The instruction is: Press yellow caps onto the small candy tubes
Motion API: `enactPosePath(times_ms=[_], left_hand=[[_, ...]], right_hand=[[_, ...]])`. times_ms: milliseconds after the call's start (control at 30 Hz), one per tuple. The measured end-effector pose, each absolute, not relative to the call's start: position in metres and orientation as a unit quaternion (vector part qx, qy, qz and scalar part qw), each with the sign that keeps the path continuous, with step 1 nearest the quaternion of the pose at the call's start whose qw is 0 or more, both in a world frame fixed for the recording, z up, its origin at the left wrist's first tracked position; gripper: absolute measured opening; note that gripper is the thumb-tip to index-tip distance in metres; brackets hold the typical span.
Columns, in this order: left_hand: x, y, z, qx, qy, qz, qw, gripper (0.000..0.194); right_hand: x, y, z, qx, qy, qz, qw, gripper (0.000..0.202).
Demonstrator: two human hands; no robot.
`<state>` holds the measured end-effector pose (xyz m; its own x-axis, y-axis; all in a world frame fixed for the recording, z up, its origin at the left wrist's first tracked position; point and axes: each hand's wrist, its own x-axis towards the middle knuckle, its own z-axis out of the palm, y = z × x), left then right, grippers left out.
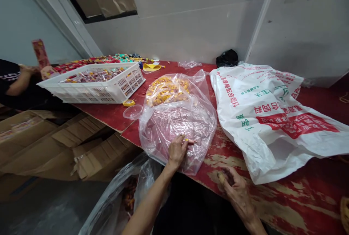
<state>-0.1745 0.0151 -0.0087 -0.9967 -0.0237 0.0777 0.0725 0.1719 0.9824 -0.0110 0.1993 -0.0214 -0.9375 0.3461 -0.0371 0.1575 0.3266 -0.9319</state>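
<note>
My left hand (177, 151) rests on a clear plastic bag (177, 122), its fingers curled at a small red-and-yellow stick-like piece (190, 141) that pokes out to their right. Inside the bag's far part lies a heap of small yellow pieces (166, 91); its near part is flat. Over the table's near edge is my right hand (237, 189), thumb and fingers loosely bent and apart, with nothing clear between them. One of its digits has a yellowish covering at the tip. A large white printed sack (261, 118) lies to the right.
A white plastic crate (92, 91) of wrapped pieces stands on the red table (95, 113) at left. Near it are a round clear lid (133, 112) and a yellow ring (129, 103). Cardboard boxes (54, 144) and an open plastic bag (111, 191) sit below. A co-worker (16, 82) is far left.
</note>
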Motion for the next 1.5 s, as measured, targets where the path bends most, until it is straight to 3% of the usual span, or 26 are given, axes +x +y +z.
enactPosePath(times_ms=[267, 467, 567, 800, 900, 967, 1033, 1167, 1500], left_hand=[[-0.211, -0.011, 0.006, -0.042, -0.873, -0.475, 0.104, 0.012], [-0.22, -0.011, 0.019, -0.078, -0.904, -0.406, 0.107, 0.033], [-0.218, -0.009, 0.019, -0.106, -0.904, -0.398, 0.115, 0.017], [-0.205, -0.012, 0.017, -0.106, -0.926, -0.346, 0.106, 0.026], [-0.195, -0.01, 0.015, -0.18, -0.932, -0.29, 0.126, 0.014], [-0.19, -0.007, 0.011, -0.237, -0.926, -0.268, 0.121, 0.033], [-0.185, -0.004, 0.005, -0.279, -0.919, -0.266, 0.083, 0.038], [-0.18, 0.005, -0.006, -0.315, -0.913, -0.257, 0.035, 0.011], [-0.17, 0.015, -0.013, -0.261, -0.888, -0.373, 0.06, 0.015]], right_hand=[[-0.004, 0.215, -0.041, -0.195, -0.781, 0.579, 0.13, 0.043], [-0.004, 0.213, -0.044, -0.196, -0.762, 0.601, 0.141, 0.043], [-0.004, 0.214, -0.047, -0.191, -0.769, 0.595, 0.134, 0.042], [-0.002, 0.214, -0.051, -0.194, -0.763, 0.6, 0.143, 0.04], [-0.001, 0.216, -0.052, -0.183, -0.757, 0.609, 0.154, 0.037], [0.0, 0.217, -0.05, -0.149, -0.752, 0.621, 0.161, 0.034], [0.0, 0.219, -0.047, -0.111, -0.755, 0.623, 0.172, 0.032], [0.0, 0.221, -0.04, -0.089, -0.795, 0.566, 0.198, 0.031], [-0.004, 0.217, -0.049, -0.181, -0.748, 0.622, 0.144, 0.047]])
